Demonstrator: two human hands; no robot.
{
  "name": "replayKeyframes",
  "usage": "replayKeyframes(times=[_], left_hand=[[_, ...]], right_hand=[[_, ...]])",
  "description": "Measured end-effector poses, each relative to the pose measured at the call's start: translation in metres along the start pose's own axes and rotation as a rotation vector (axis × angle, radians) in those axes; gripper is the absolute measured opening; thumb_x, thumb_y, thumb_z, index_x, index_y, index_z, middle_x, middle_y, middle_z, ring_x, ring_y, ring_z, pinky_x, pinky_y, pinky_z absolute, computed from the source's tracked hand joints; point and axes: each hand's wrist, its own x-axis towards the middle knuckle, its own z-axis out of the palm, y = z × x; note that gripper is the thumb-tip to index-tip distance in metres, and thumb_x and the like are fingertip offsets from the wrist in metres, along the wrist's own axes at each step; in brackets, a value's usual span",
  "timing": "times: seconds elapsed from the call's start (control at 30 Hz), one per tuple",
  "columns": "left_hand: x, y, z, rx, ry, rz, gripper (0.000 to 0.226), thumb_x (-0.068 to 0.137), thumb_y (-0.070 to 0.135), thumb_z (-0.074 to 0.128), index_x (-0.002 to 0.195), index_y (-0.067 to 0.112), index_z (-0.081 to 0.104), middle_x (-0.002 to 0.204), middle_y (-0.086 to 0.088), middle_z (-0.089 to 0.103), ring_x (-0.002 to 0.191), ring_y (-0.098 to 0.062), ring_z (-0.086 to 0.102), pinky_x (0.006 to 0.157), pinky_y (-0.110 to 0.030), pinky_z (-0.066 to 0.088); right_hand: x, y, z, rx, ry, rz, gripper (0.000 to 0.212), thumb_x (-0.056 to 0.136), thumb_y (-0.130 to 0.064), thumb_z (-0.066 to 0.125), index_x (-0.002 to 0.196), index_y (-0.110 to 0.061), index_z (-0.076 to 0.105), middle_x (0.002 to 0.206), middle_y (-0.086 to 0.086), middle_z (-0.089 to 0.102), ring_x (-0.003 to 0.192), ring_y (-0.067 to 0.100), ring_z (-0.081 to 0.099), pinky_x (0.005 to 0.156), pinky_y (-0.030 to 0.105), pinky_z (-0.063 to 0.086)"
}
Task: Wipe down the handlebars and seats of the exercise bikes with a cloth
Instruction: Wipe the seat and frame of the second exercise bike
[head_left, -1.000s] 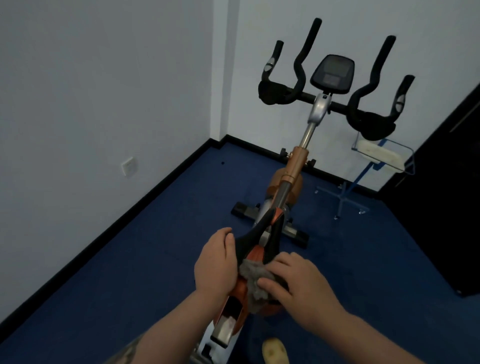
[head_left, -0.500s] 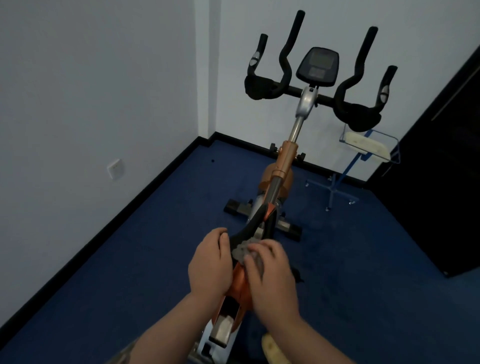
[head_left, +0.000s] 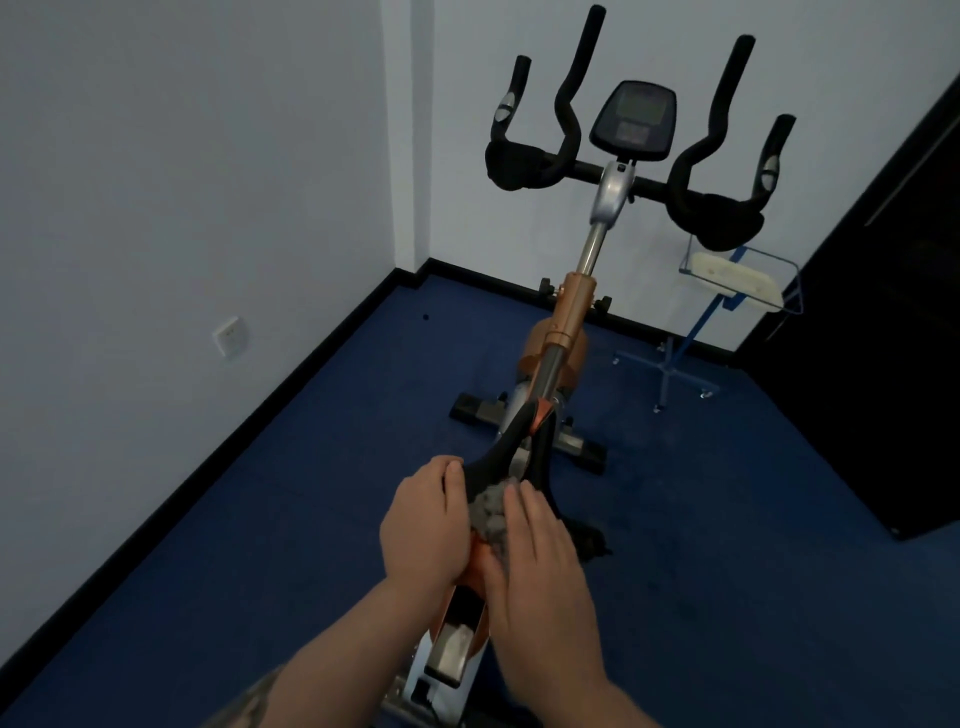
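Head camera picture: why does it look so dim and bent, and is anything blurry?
Head view: the light is low and bluish, so the seat and handlebars go nearly black. The wide lens tilts the walls and the dark door. The right hand on the cloth looks slightly smeared; the left hand is sharper.

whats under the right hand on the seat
A grey cloth lies on the black seat, pressed by the right hand. Only its front edge shows; the rest, and the seat beneath, is covered.
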Motion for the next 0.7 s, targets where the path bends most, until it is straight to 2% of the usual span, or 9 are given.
replayKeyframes(times=[0.03,0.1,0.17,0.3,0.43,0.57,0.63,0.7], left_hand=[[0.000,0.000,0.000,-0.001,-0.001,0.001,0.036,0.101,0.037,0.027,0.103,0.030,0.062,0.092,0.015,0.062,0.088,-0.004,0.057,0.075,-0.031,0.048],[0.000,0.001,-0.002,-0.013,-0.004,-0.006,0.036,0.102,0.035,0.027,0.098,0.028,0.062,0.088,0.014,0.061,0.085,-0.006,0.057,0.072,-0.031,0.046],[-0.001,0.001,-0.002,-0.016,-0.004,-0.002,0.038,0.102,0.036,0.026,0.098,0.027,0.062,0.088,0.012,0.061,0.085,-0.008,0.056,0.073,-0.034,0.046],[-0.002,0.000,-0.001,-0.025,-0.007,-0.009,0.037,0.102,0.036,0.025,0.096,0.028,0.061,0.086,0.013,0.061,0.084,-0.008,0.057,0.073,-0.035,0.048],[-0.002,0.001,-0.002,-0.031,-0.015,0.001,0.035,0.102,0.036,0.025,0.092,0.032,0.058,0.084,0.014,0.060,0.082,-0.002,0.055,0.067,-0.027,0.042],[0.000,0.001,-0.001,-0.009,-0.013,0.016,0.040,0.101,0.039,0.023,0.098,0.028,0.061,0.088,0.013,0.061,0.085,-0.007,0.056,0.074,-0.034,0.047],[0.000,-0.001,-0.001,0.008,-0.008,0.025,0.042,0.100,0.043,0.021,0.100,0.029,0.060,0.087,0.013,0.060,0.084,-0.007,0.057,0.074,-0.036,0.049],[-0.001,-0.003,0.000,0.020,-0.014,0.029,0.040,0.099,0.044,0.022,0.100,0.030,0.060,0.087,0.014,0.060,0.083,-0.006,0.057,0.072,-0.034,0.049]], right_hand=[[0.005,0.001,-0.001,-0.006,0.004,0.000,0.068,0.089,-0.055,-0.005,0.151,-0.030,-0.012,0.161,-0.013,-0.010,0.145,0.000,-0.012,0.117,0.022,-0.008],[0.031,0.003,-0.005,0.024,0.026,0.034,0.060,0.100,-0.047,0.013,0.155,-0.024,0.003,0.163,-0.008,0.003,0.147,0.004,-0.001,0.121,0.025,0.003],[0.059,0.005,-0.011,0.060,0.034,0.084,0.056,0.105,-0.038,0.024,0.156,-0.018,0.011,0.163,-0.004,0.010,0.148,0.008,0.006,0.122,0.028,0.009],[0.057,-0.003,-0.008,0.011,0.034,0.097,0.059,0.105,-0.038,0.023,0.156,-0.017,0.003,0.163,-0.002,0.001,0.149,0.011,-0.001,0.122,0.031,0.002],[0.013,-0.008,-0.003,-0.020,0.011,-0.024,0.066,0.093,-0.047,0.001,0.155,-0.024,-0.007,0.162,-0.010,-0.008,0.146,0.002,-0.012,0.120,0.029,-0.007],[0.051,0.011,-0.008,0.142,0.065,0.090,0.056,0.104,-0.035,0.026,0.156,-0.022,0.009,0.162,-0.008,0.009,0.148,0.005,0.007,0.122,0.030,0.006],[0.069,0.014,-0.009,0.202,0.083,0.132,0.056,0.104,-0.033,0.031,0.155,-0.022,0.012,0.162,-0.006,0.010,0.147,0.009,0.011,0.121,0.032,0.014],[0.064,0.014,-0.007,0.223,0.094,0.136,0.057,0.104,-0.034,0.032,0.155,-0.024,0.009,0.162,-0.008,0.008,0.148,0.008,0.010,0.122,0.033,0.015]])
